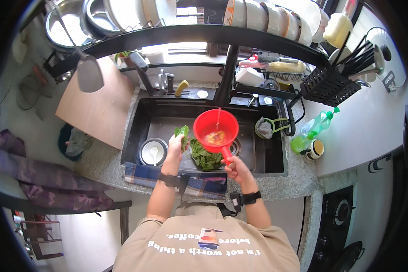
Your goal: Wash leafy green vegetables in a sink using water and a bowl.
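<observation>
My right hand (236,169) is closed on the handle of a red plastic dipper (216,127), tilted under the black faucet (226,78). A thin stream of water runs into the dipper, and something yellowish shows at its bottom. My left hand (178,144) holds a small bunch of green leaves (182,133) to the left of the dipper. A heap of leafy greens (205,158) lies in the black sink (156,117) below the dipper; what holds it, if anything, is hidden. At the sink's left stands a round bowl (146,154) with a white spoon (153,152) in it.
A plaid cloth (200,185) lies along the sink's front edge. A green strainer cup (265,128) hangs at the right wall. Green bottles (300,142) stand right of the sink. A wooden board (98,105) is at left. The dish rack (177,34) spans overhead, with a hanging spatula (89,74).
</observation>
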Tool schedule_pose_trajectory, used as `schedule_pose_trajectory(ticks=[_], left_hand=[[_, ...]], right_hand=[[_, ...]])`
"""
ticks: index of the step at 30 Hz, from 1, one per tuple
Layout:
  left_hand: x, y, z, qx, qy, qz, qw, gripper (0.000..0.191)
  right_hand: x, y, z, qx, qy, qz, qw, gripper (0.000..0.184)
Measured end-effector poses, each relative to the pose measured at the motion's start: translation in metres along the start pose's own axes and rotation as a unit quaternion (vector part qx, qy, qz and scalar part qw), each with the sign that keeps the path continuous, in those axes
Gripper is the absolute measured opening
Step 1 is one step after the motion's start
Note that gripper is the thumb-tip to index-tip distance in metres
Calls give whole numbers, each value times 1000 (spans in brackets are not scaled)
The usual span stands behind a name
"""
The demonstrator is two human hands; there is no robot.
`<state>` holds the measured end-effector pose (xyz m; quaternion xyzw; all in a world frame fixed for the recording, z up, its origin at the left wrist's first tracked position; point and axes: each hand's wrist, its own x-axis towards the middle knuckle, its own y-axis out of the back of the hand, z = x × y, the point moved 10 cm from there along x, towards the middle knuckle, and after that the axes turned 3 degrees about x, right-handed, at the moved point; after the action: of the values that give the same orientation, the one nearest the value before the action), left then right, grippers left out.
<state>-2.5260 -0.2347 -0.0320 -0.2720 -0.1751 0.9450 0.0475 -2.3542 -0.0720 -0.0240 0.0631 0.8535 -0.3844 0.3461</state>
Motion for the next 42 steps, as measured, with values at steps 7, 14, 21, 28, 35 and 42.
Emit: schedule_pose_trajectory(ticks=[7, 14, 21, 28, 35, 42], left_hand=[[60, 1, 5, 11, 23, 22, 999, 15], [96, -19, -40, 16, 69, -17, 997, 20], [101, -85, -71, 59, 60, -45, 995, 21], [89, -178, -81, -22, 48, -166, 985, 22], [93, -197, -84, 8, 21, -217, 976, 16], [90, -205, -78, 194, -18, -171, 966, 26]], right_hand=[[26, 43, -75, -30, 98, 150, 983, 25], [-3, 26, -56, -233, 169, 189, 939, 27], [-91, 22, -96, -636, 221, 439, 595, 47], [-177, 49, -110, -622, 327, 536, 468, 49], [-197, 71, -104, -566, 351, 552, 501, 45], [-211, 89, -99, -509, 381, 549, 543, 41]])
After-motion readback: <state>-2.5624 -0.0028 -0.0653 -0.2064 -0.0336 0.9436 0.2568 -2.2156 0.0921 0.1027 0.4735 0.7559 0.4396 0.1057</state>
